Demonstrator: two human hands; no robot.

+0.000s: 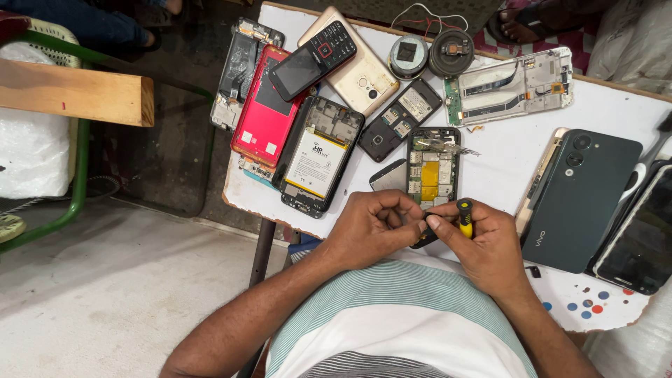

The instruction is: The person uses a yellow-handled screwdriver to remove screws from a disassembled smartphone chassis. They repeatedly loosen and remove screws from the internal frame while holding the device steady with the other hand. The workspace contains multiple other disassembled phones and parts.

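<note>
Between the fingertips of both hands, at the near table [490,154] edge, the left hand [371,227] pinches a small black part [424,236], while the right hand [483,245] clamps a yellow-black screwdriver [465,217], the opened phone [432,166] just beyond.

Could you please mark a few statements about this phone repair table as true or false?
1. The right hand holds a yellow-and-black screwdriver. True.
2. The opened phone in front of the hands has its back cover on. False: its back is off and the inner boards show.
3. A keypad phone lies on top of the gold phone. True.
4. The red phone lies at the table's right edge. False: it lies on the left side, beside the phone with the white battery.
5. The left hand rests flat on the table. False: its fingers are curled, pinching at a small dark part next to the right hand.
</note>
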